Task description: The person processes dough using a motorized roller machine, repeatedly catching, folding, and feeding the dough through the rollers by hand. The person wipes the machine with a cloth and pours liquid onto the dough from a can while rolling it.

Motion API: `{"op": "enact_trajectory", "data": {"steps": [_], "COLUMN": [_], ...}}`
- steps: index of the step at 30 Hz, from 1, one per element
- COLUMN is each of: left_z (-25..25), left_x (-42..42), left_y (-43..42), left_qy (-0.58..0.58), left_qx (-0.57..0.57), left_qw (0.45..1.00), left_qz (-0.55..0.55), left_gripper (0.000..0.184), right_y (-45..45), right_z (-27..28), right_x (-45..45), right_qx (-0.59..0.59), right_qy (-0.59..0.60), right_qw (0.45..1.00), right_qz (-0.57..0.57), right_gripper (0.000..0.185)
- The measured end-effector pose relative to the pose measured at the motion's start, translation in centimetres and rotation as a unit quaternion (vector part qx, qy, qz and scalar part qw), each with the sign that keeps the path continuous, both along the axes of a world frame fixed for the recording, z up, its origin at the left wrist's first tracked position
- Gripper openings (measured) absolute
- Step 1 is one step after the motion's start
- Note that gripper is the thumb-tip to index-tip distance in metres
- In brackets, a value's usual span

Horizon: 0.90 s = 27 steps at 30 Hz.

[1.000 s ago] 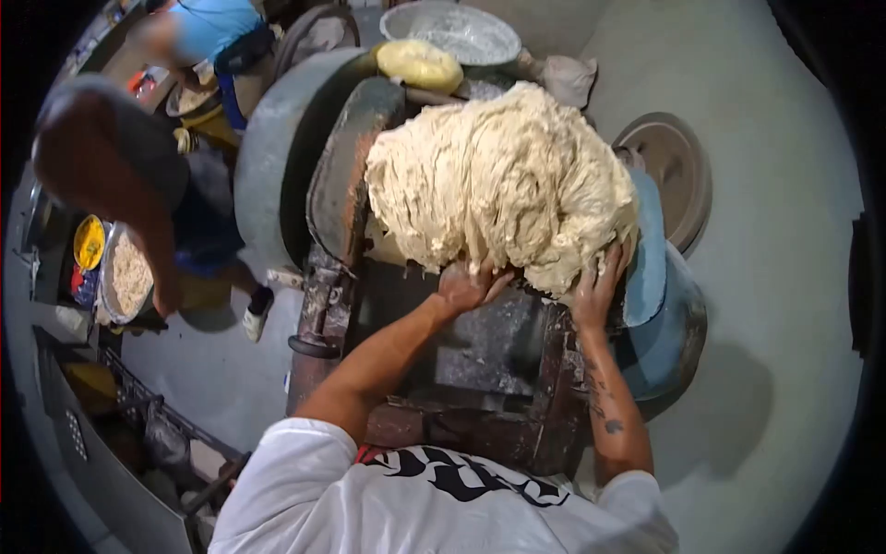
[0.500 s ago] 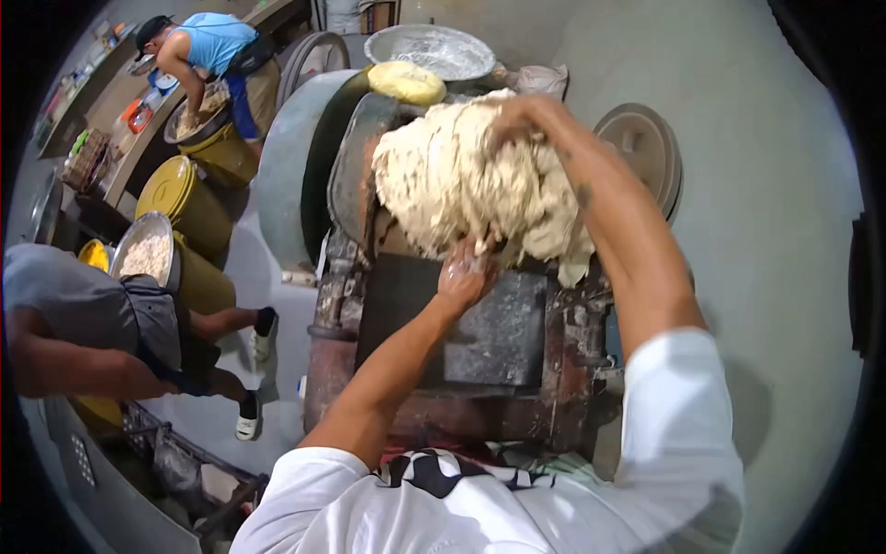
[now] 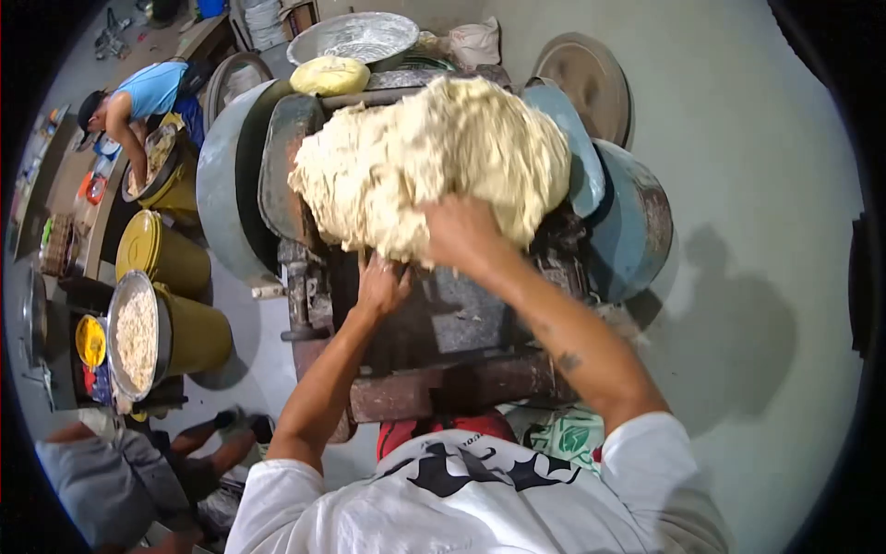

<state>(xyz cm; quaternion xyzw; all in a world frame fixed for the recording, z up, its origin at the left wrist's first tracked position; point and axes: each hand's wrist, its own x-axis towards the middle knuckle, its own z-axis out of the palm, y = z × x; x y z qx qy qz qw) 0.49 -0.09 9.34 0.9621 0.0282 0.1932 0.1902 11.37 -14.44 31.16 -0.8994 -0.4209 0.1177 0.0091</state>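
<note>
A big, pale, ragged mass of dough (image 3: 489, 138) lies across the top of a worn metal machine (image 3: 406, 392). My right hand (image 3: 461, 231) is pressed against the dough's front, its fingers curled into it and partly hidden. Lower and to the left, my left hand (image 3: 381, 284) reaches up to the dough's bottom edge. Its fingers are stretched out and slightly apart, with the tips near or under the dough. Beneath both hands slopes a dark metal plate (image 3: 461, 319).
Rounded guards flank the machine, a grey one (image 3: 217, 175) left and a blue one (image 3: 637, 226) right. Behind are a yellow lump (image 3: 329, 76) and a floury basin (image 3: 355, 37). Yellow buckets (image 3: 198, 332) stand left. One person (image 3: 152, 92) reaches into a basin; another (image 3: 120, 480) is lower left.
My right hand has come from the dough's far right side to its front. Dough that hung over the front right is now gathered up on top. The view has shifted, and the nearer person appears lower.
</note>
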Motion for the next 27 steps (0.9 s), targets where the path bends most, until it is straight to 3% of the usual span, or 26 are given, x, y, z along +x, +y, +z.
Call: {"op": "enact_trajectory", "data": {"steps": [2, 4, 5, 6, 8, 9, 11, 12, 13, 16, 17, 20, 21, 22, 24, 26, 27], "left_z": [0.8, 3.6, 5.2, 5.8, 4.8, 4.8, 4.9, 5.5, 6.1, 8.9, 9.9, 10.3, 14.3, 19.5, 23.6, 25.1, 25.9], "left_x": [0.1, -0.2, 0.2, 0.2, 0.2, 0.6, 1.3, 1.7, 1.0, 0.3, -0.3, -2.8, -3.6, -4.0, -4.0, -3.0, -1.3], "left_y": [1.4, 2.6, 2.9, 2.8, 1.0, 1.4, 0.4, -0.2, -0.1, 0.9, 1.2, -0.1, -0.8, -1.3, -1.7, -1.5, -1.0], "left_qy": [0.002, 0.085, 0.118, 0.152, 0.066, 0.113, 0.063, -0.019, 0.001, 0.035, 0.038, 0.029, 0.131, 0.229, 0.198, 0.024, 0.051], "left_qx": [-0.095, -0.155, -0.329, -0.495, -0.61, -0.535, -0.464, -0.374, -0.355, -0.322, -0.326, -0.287, -0.306, -0.319, -0.224, -0.001, 0.061], "left_qw": [0.995, 0.984, 0.937, 0.855, 0.79, 0.837, 0.883, 0.926, 0.934, 0.945, 0.944, 0.954, 0.937, 0.91, 0.945, 0.997, 0.995], "left_qz": [-0.017, -0.018, -0.017, -0.015, -0.009, -0.008, 0.032, 0.054, 0.049, 0.037, 0.037, 0.077, 0.104, 0.132, 0.136, 0.067, 0.063], "left_gripper": [0.049, 0.052, 0.048, 0.045, 0.045, 0.05, 0.06, 0.063, 0.064, 0.064, 0.061, 0.055, 0.055, 0.054, 0.053, 0.063, 0.075], "right_y": [-0.1, 0.7, 1.3, 1.8, 2.7, 3.5, 3.8, 3.8, 3.3, 1.2, 1.8, 1.9, 1.9, 1.8, 1.0, -2.0, -3.9], "right_z": [-3.1, -3.8, -4.2, -4.6, -5.0, -5.1, -8.7, -10.4, -11.7, -20.6, -25.8, -23.8, -22.9, -23.4, -20.1, -14.6, -11.1], "right_x": [0.4, 0.7, 1.0, 1.3, 2.0, 3.5, 4.9, 5.6, 5.5, 6.8, 7.9, 7.0, 6.1, 6.7, 4.9, 2.8, 1.6], "right_qx": [0.066, 0.091, 0.103, 0.114, 0.141, 0.069, 0.124, 0.155, 0.148, 0.339, 0.423, 0.435, 0.456, 0.429, 0.423, 0.371, 0.333], "right_qy": [0.029, 0.048, 0.048, 0.048, 0.01, 0.041, -0.026, -0.069, -0.084, -0.198, -0.247, -0.246, -0.272, -0.238, -0.334, -0.059, 0.086], "right_qw": [0.997, 0.994, 0.993, 0.991, 0.989, 0.996, 0.991, 0.985, 0.984, 0.92, 0.872, 0.865, 0.847, 0.869, 0.834, 0.922, 0.936], "right_qz": [-0.015, -0.031, -0.037, -0.043, -0.039, -0.026, -0.036, -0.036, -0.057, 0.006, 0.012, 0.038, 0.038, 0.06, 0.121, 0.091, 0.074], "right_gripper": [0.043, 0.037, 0.035, 0.034, 0.034, 0.035, 0.037, 0.039, 0.047, 0.056, 0.058, 0.053, 0.048, 0.05, 0.072, 0.076, 0.078]}}
